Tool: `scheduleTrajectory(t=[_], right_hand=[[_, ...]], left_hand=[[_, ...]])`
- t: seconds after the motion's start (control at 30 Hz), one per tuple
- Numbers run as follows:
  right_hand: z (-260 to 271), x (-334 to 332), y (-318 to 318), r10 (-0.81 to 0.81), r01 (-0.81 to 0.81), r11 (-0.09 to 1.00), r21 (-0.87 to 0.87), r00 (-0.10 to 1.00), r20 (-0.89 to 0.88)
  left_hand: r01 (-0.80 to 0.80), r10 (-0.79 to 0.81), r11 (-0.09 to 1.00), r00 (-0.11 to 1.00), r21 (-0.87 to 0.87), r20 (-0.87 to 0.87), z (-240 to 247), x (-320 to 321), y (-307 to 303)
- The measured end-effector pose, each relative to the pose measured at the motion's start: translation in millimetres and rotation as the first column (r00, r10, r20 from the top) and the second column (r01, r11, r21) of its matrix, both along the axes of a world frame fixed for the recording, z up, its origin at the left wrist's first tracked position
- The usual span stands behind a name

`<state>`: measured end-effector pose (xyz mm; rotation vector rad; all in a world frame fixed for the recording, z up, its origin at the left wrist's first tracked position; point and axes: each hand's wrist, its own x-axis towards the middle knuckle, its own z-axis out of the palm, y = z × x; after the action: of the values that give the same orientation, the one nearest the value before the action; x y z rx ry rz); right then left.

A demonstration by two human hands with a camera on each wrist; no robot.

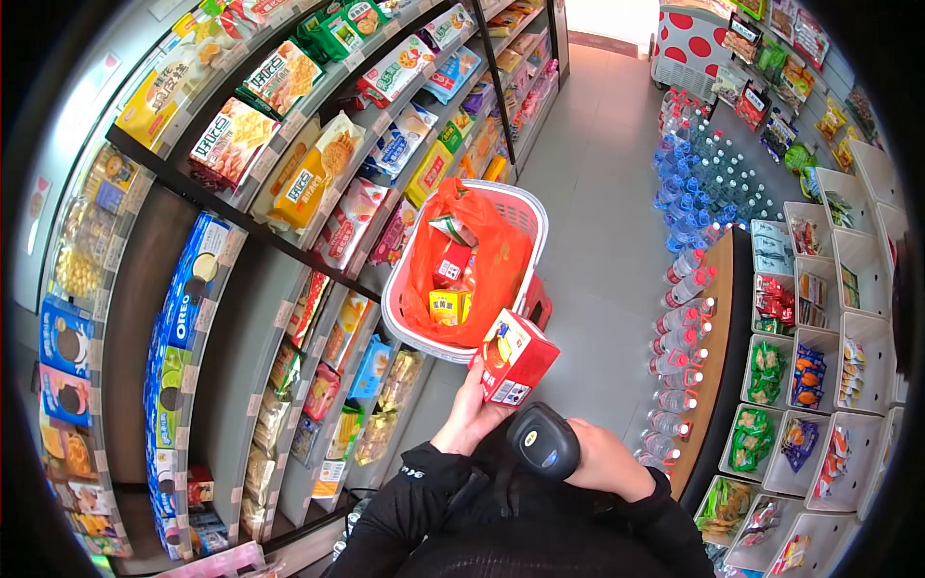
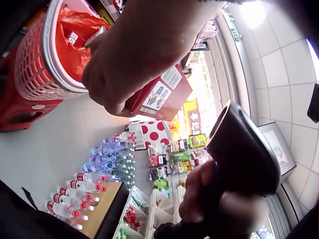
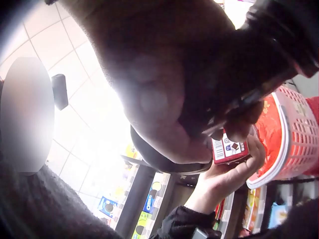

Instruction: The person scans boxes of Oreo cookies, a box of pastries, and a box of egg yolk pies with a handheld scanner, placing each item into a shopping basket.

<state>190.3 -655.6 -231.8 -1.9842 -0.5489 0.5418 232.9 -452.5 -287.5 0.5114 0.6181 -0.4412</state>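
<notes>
Fingers gripping red box, tilted, barcode toward scanner

Grey tiled floor: blue-tinted bottles clustered with green-tinted bottles; row of red-capped bottles beside wooden ledge. Tiered shelves at left: blue Oreo boxes, biscuit packs, yellow pouch. White bins at right: green packets, red packets.
</notes>
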Motion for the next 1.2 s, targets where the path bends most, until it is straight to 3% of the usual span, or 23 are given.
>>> scheduleTrajectory(t=[0.1,0.17,0.23,0.37,0.47,0.53,0.6,0.67,0.73,0.83,0.87,0.93,0.97,1.0,1.07,1.2], right_hand=[[2,-1,-2,-0.01,0.01,1.0,-0.006,1.0,0.0],[2,-1,-2,-0.017,0.017,1.0,-0.008,1.0,0.006],[1,-1,-3,-0.008,0.008,1.0,-0.013,1.0,-0.01],[1,-2,-4,0.005,-0.006,1.0,-0.01,1.0,-0.011],[2,1,-3,-0.003,0.001,0.996,0.086,1.0,0.023],[9,3,-4,-0.116,0.119,0.981,0.152,0.993,-0.028],[-3,6,-9,-0.127,0.134,0.976,0.17,0.991,-0.049],[-8,10,-13,-0.16,0.184,0.969,0.164,0.976,-0.146],[-13,9,-9,-0.216,0.238,0.95,0.204,0.969,-0.122],[-6,9,0,-0.415,0.436,0.854,0.284,0.9,-0.132],[-4,11,3,-0.408,0.425,0.86,0.283,0.905,-0.121],[-1,13,9,-0.405,0.438,0.864,0.246,0.897,-0.175],[1,14,13,-0.364,0.399,0.891,0.217,0.913,-0.186],[2,14,19,-0.314,0.351,0.917,0.191,0.929,-0.197],[12,13,40,-0.237,0.288,0.921,0.263,0.949,-0.209],[6,8,80,-0.108,0.182,0.952,0.246,0.952,-0.285]], left_hand=[[-0.005,0.009,0.998,0.998,-0.055,0.058,-27,-1,7],[-0.015,0.027,0.994,0.994,-0.11,0.111,-20,0,5],[0.021,-0.021,1.0,1.0,0.002,0.01,-8,-2,1],[0.003,-0.003,1.0,1.0,-0.003,0.004,-10,-4,3],[-0.026,0.026,1.0,1.0,0.002,0.009,-4,-9,6],[-0.047,0.034,0.982,0.996,0.18,0.076,0,-12,11],[-0.089,0.058,0.969,0.989,0.233,0.135,7,-18,19],[-0.06,-0.028,0.898,0.981,0.437,0.193,10,-24,28],[-0.019,-0.086,0.888,0.974,0.46,0.207,15,-29,38],[0.224,-0.505,0.684,0.832,0.694,0.23,36,-32,47],[0.226,-0.562,0.666,0.779,0.711,0.279,39,-33,50],[0.323,-0.705,0.547,0.676,0.773,0.217,58,-33,53],[0.341,-0.698,0.604,0.663,0.72,0.271,41,-36,58],[0.279,-0.727,0.559,0.618,0.781,0.299,30,-40,61],[0.29,-0.751,0.525,0.601,0.801,0.275,34,-44,68],[0.282,-0.73,0.544,0.624,0.79,0.279,53,-66,101]])
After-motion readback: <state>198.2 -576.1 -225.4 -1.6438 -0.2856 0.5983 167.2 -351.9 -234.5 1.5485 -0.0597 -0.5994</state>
